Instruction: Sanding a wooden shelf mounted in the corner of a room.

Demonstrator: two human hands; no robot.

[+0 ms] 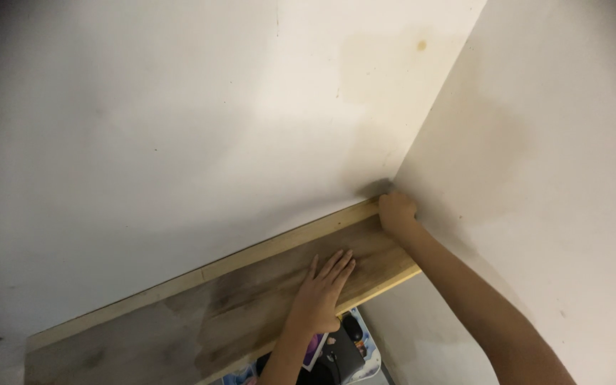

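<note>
Wood, pale-edged and stained grey-brown on its face: a long shelf board (215,306) runs from lower left up to the corner where two white walls (180,128) meet. Its far edge lies against the left wall; its right end butts into the corner.

My left hand (320,296) lies flat on the board's face, palm down, fingers (336,265) straight and only slightly spread, tips pointing toward the corner. The board sits under the whole hand, touching palm and fingers alike.

My right hand (396,212) is at the board's far end, right in the corner, curled into a loose fist on the top edge. Fingers are folded under and turned away from me; I cannot tell whether they pinch the wood or just press it.

Below the board's near edge, between my forearms, some things show: a small purple-and-white card (316,349), a dark object (347,349), a pale blue patterned surface (371,360). Too cropped to identify. No container is identifiable.
</note>
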